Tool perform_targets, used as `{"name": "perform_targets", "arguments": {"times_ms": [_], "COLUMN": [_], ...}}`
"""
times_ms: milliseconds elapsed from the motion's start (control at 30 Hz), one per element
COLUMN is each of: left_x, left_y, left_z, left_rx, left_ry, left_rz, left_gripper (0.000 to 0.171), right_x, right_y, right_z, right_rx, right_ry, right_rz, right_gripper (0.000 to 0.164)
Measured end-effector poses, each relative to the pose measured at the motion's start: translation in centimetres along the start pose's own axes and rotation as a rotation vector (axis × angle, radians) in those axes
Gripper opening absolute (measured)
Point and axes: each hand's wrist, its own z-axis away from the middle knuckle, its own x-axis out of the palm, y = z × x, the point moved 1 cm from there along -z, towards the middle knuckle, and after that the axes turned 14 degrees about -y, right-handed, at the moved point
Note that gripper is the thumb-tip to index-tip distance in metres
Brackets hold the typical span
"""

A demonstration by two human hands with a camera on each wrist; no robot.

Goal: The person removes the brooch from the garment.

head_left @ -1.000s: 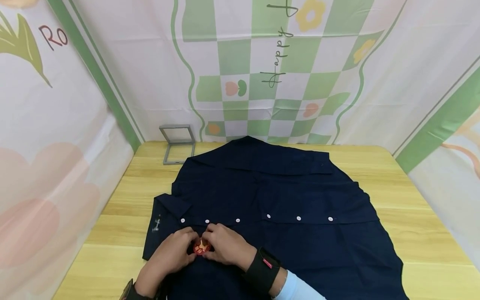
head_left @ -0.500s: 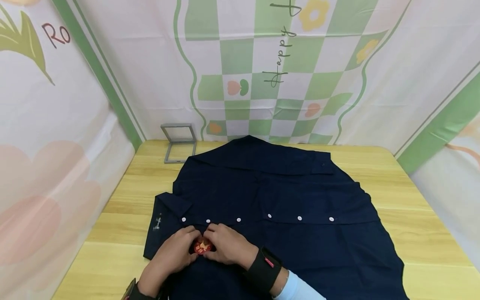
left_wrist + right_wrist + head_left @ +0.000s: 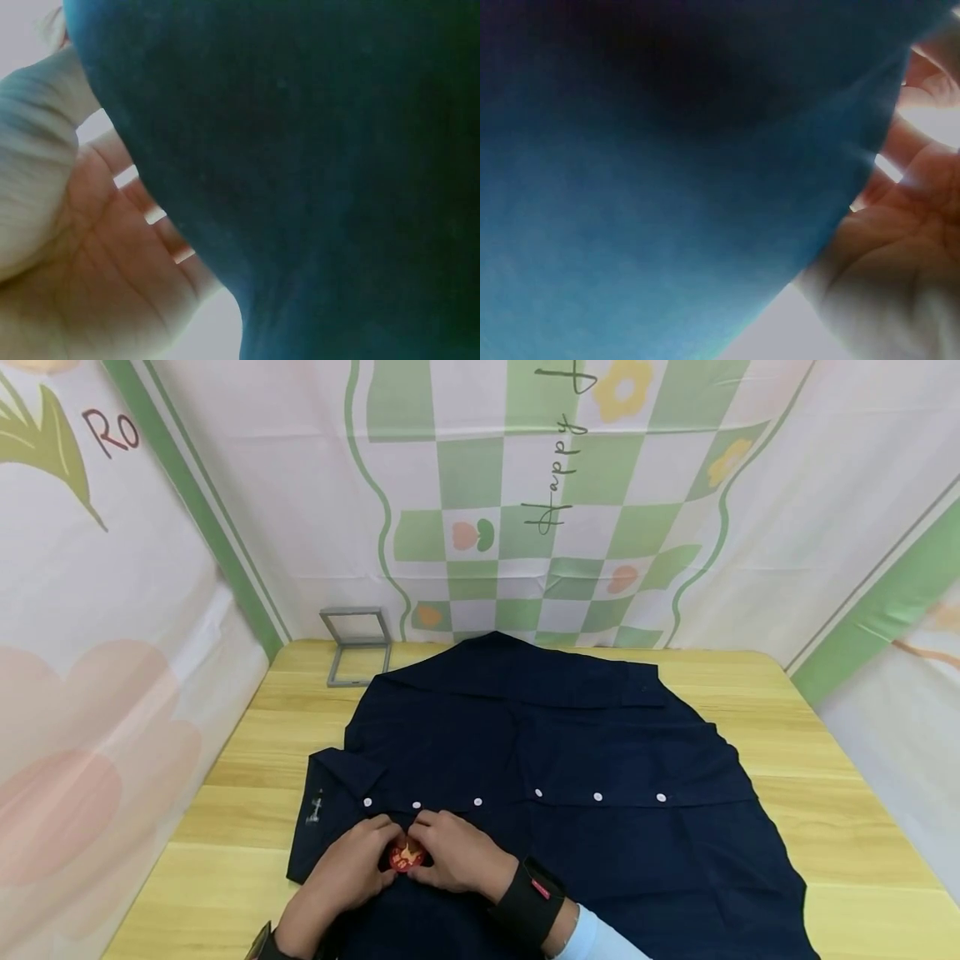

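A navy shirt with a row of white buttons is spread flat, its collar toward the left. On its near half is a small round red badge with yellow markings. My left hand pinches the badge's left side, thumb below and fingers above. From the other side my right hand grips it the same way. Dark blue cloth fills most of the left wrist view and hides those fingertips. Blue cloth likewise covers much of the right wrist view, with the palm at the right edge.
A grey hinged frame stands propped at the table's back left, close to the shirt. The light wooden table shows around the shirt. Printed curtains hang behind and on both sides.
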Motion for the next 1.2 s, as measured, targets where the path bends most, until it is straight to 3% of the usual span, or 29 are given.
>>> {"name": "perform_targets", "arguments": {"times_ms": [233, 400, 600, 867, 1200], "left_x": [-0.1, 0.0, 0.0, -0.2, -0.3], "left_y": [-0.6, -0.9, -1.0, -1.4, -1.8], "left_z": [0.2, 0.2, 0.1, 0.0, -0.1], "left_rx": [0.022, 0.042, 0.09, 0.145, 0.18], "left_ry": [-0.042, -0.058, -0.055, -0.012, 0.096], "left_rz": [0.04, 0.102, 0.102, 0.086, 0.103], "left_gripper": [0.034, 0.034, 0.038, 0.029, 0.025], "right_x": [0.0, 0.1, 0.0, -0.1, -0.4], "right_y": [0.1, 0.3, 0.6, 0.8, 0.9], "right_z": [-0.2, -0.2, -0.2, -0.1, -0.3], "right_rx": [-0.015, -0.027, -0.039, -0.076, -0.037], "right_ry": [-0.031, -0.045, -0.062, -0.027, -0.044], "right_rz": [0.008, -0.026, -0.088, -0.135, -0.201], "right_gripper": [0.029, 0.027, 0.022, 0.018, 0.011]}}
